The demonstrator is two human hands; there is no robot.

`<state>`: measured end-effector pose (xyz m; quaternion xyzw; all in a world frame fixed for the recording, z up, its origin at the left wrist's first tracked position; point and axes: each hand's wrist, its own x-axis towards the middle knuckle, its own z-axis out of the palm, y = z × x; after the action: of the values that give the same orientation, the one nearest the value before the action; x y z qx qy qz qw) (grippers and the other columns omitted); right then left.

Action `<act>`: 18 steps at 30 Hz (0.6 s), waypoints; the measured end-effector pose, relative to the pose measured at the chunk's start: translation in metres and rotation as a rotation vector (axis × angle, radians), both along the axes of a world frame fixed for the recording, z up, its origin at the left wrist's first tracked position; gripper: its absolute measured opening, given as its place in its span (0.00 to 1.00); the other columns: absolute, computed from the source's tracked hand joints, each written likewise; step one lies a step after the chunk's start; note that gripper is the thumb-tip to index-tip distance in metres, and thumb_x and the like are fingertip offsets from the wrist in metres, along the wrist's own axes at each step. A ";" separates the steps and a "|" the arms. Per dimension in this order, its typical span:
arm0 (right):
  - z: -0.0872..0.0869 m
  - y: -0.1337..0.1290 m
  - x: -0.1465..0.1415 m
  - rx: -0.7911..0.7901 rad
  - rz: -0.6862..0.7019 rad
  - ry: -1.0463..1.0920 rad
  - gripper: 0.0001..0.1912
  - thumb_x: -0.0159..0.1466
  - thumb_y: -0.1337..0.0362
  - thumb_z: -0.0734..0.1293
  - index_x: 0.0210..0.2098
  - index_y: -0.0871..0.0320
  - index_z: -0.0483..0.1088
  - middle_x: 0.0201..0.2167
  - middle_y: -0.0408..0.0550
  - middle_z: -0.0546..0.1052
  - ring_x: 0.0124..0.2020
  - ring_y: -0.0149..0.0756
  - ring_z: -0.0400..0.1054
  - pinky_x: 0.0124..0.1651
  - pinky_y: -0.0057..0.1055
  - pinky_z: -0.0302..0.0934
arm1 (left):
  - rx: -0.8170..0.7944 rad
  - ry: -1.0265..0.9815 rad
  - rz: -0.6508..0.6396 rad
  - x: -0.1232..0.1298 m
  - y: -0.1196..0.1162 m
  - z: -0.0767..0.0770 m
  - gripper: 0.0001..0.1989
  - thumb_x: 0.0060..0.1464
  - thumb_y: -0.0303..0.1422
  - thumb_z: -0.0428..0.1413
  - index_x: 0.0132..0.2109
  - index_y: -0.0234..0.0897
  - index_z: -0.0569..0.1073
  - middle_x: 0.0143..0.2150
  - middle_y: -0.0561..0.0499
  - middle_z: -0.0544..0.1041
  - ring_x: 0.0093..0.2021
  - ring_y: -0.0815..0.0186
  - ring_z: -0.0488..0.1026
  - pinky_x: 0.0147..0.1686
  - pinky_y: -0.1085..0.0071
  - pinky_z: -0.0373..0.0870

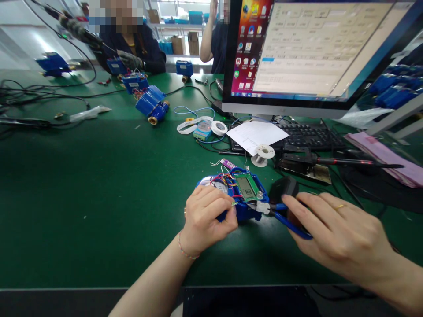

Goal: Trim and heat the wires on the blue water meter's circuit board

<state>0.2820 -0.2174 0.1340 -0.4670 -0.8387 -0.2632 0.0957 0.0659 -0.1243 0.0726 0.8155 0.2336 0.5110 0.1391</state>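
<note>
An opened blue meter (243, 213) lies on the green table, showing coloured wires and a green circuit board (254, 181) with a small display. My left hand (209, 215) is closed at the meter's left side, thumb and forefinger pinched by a small green piece (234, 203). With my right hand (337, 233) I hold blue-handled pliers (289, 223); their jaws are at the lower right corner of the board, beside a whitish piece (263, 207). A purple battery (228, 164) with white wires sits just behind the meter.
Behind the meter are a solder spool (263, 155), paper (256, 135), a keyboard (307, 135) and a monitor (297, 48). A soldering iron (357, 162) lies right. Blue meters (150, 103) and cables stand at the back left, near a gloved person (132, 48).
</note>
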 end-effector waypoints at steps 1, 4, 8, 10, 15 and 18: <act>-0.002 -0.004 -0.004 -0.003 -0.047 0.051 0.13 0.62 0.67 0.65 0.44 0.69 0.70 0.37 0.56 0.72 0.34 0.45 0.65 0.37 0.41 0.60 | 0.002 -0.002 -0.001 0.000 0.000 0.000 0.06 0.45 0.21 0.56 0.29 0.35 0.67 0.28 0.54 0.75 0.28 0.70 0.69 0.30 0.68 0.64; -0.005 -0.011 -0.017 -0.028 -0.187 0.211 0.09 0.63 0.68 0.64 0.42 0.66 0.71 0.36 0.52 0.72 0.33 0.41 0.66 0.35 0.38 0.58 | 0.003 -0.004 -0.002 0.000 0.000 0.000 0.07 0.45 0.21 0.56 0.29 0.35 0.67 0.28 0.54 0.75 0.28 0.70 0.69 0.31 0.68 0.64; -0.007 -0.015 -0.027 -0.027 -0.266 0.287 0.10 0.63 0.66 0.64 0.42 0.65 0.71 0.37 0.51 0.72 0.35 0.41 0.66 0.36 0.37 0.59 | -0.003 0.002 0.008 0.000 0.000 0.000 0.06 0.46 0.22 0.56 0.29 0.35 0.67 0.28 0.54 0.75 0.28 0.70 0.70 0.31 0.68 0.64; -0.009 -0.016 -0.029 -0.025 -0.289 0.301 0.10 0.63 0.66 0.64 0.42 0.64 0.71 0.37 0.50 0.72 0.35 0.40 0.66 0.36 0.37 0.59 | -0.001 0.001 0.012 0.000 0.000 0.000 0.06 0.45 0.22 0.56 0.28 0.35 0.67 0.28 0.53 0.75 0.28 0.69 0.70 0.31 0.68 0.64; -0.015 -0.020 -0.030 0.004 -0.318 0.310 0.11 0.63 0.65 0.65 0.42 0.64 0.72 0.37 0.49 0.72 0.36 0.40 0.67 0.37 0.36 0.59 | 0.006 -0.006 0.006 0.000 -0.001 0.000 0.06 0.46 0.22 0.56 0.28 0.35 0.66 0.28 0.53 0.75 0.28 0.69 0.70 0.31 0.68 0.64; -0.015 -0.022 -0.030 0.000 -0.306 0.302 0.11 0.62 0.65 0.65 0.43 0.64 0.71 0.37 0.49 0.72 0.36 0.40 0.67 0.37 0.35 0.60 | 0.005 -0.007 0.007 0.000 -0.001 0.000 0.06 0.46 0.22 0.56 0.28 0.35 0.66 0.28 0.53 0.75 0.28 0.69 0.70 0.31 0.68 0.64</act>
<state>0.2521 -0.2391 0.1188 -0.6232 -0.7341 -0.2017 0.1792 0.0662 -0.1251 0.0724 0.8133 0.2345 0.5148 0.1362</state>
